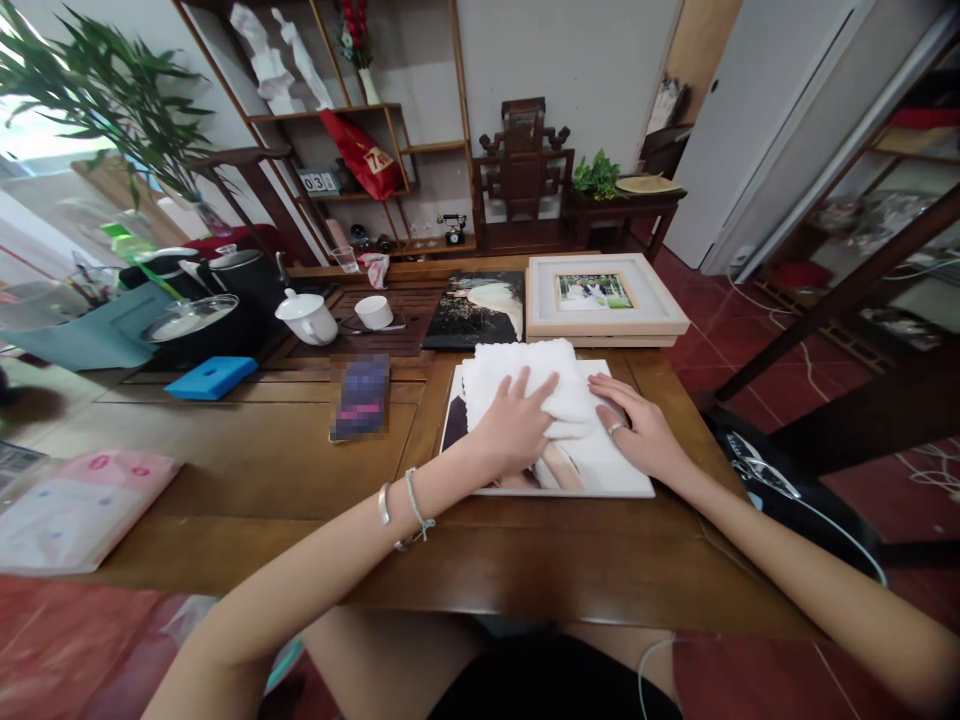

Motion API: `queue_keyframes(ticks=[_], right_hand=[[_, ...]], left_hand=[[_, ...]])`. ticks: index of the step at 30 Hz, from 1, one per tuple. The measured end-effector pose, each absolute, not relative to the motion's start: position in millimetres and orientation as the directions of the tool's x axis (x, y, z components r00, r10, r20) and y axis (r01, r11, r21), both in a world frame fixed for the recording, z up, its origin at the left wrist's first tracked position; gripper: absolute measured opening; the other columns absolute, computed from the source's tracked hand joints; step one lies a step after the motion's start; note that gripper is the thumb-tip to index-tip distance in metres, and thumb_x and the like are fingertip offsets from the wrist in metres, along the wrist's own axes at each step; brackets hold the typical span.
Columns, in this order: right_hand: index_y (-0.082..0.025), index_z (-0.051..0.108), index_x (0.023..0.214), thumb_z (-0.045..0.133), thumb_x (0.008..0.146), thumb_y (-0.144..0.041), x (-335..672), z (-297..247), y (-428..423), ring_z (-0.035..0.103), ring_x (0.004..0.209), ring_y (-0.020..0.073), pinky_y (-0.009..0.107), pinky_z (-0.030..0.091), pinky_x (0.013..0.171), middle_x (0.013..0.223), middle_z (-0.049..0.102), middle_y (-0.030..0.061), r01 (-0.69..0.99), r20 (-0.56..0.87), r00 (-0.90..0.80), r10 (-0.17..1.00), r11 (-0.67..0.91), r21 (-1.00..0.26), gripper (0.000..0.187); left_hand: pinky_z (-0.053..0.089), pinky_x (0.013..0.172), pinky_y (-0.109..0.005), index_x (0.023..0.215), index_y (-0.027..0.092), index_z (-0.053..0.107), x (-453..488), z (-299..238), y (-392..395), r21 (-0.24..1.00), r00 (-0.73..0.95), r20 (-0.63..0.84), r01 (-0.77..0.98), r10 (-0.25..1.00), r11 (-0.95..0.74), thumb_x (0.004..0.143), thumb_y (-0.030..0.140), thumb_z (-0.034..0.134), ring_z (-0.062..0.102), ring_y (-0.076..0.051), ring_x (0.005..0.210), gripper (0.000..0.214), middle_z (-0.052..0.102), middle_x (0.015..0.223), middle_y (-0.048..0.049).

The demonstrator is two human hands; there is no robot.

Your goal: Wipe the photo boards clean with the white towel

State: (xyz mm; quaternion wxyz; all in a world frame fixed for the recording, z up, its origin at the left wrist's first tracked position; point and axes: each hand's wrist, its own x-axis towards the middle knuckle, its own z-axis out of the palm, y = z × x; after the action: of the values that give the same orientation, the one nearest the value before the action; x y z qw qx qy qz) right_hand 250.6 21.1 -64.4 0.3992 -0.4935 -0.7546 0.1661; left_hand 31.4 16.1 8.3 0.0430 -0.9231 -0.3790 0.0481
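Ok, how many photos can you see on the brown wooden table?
3: a pale wood-framed photo at the back right; a dark unframed photo panel left of it; a white-edged photo panel nearer, partly under a white cloth. Others may be hidden.

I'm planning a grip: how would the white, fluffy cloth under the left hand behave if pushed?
The white, fluffy cloth is probably floppy, since it lies in soft folds. It may bunch when pushed, being creased beside the left hand. It likely slides easily, as the flat, rectangular photo panel beneath looks smooth.
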Motion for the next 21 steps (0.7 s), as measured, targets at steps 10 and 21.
queue_keyframes(ticks=[10,21], right_hand=[[-0.020,0.064,0.116,0.048,0.082,-0.021,251.0,-64.7,21.7,0.050,0.129,0.0262,0.051,0.036,0.111,0.130,0.062,0.0101,0.609,0.442,-0.201,0.874,0.465,-0.643,0.038],[-0.020,0.065,0.115,0.048,0.087,-0.027,251.3,-65.5,22.1,0.053,0.126,0.0271,0.049,0.040,0.108,0.129,0.062,0.0114,0.621,0.450,-0.187,0.873,0.460,-0.635,0.033]], left_hand=[[0.032,0.111,-0.056,0.113,0.017,0.069,4.3,18.2,-42.4,-0.019,0.853,-0.068,0.518,0.518,-0.855,0.085,0.021,0.052,0.024,-0.043,0.142,0.033,0.025,0.158,-0.0054],[0.025,0.114,-0.051,0.122,0.027,0.063,11.7,1.2,40.5,0.145,0.842,0.077,0.520,0.534,-0.841,0.087,0.017,0.055,0.023,-0.029,0.145,0.038,0.035,0.154,-0.0010]])
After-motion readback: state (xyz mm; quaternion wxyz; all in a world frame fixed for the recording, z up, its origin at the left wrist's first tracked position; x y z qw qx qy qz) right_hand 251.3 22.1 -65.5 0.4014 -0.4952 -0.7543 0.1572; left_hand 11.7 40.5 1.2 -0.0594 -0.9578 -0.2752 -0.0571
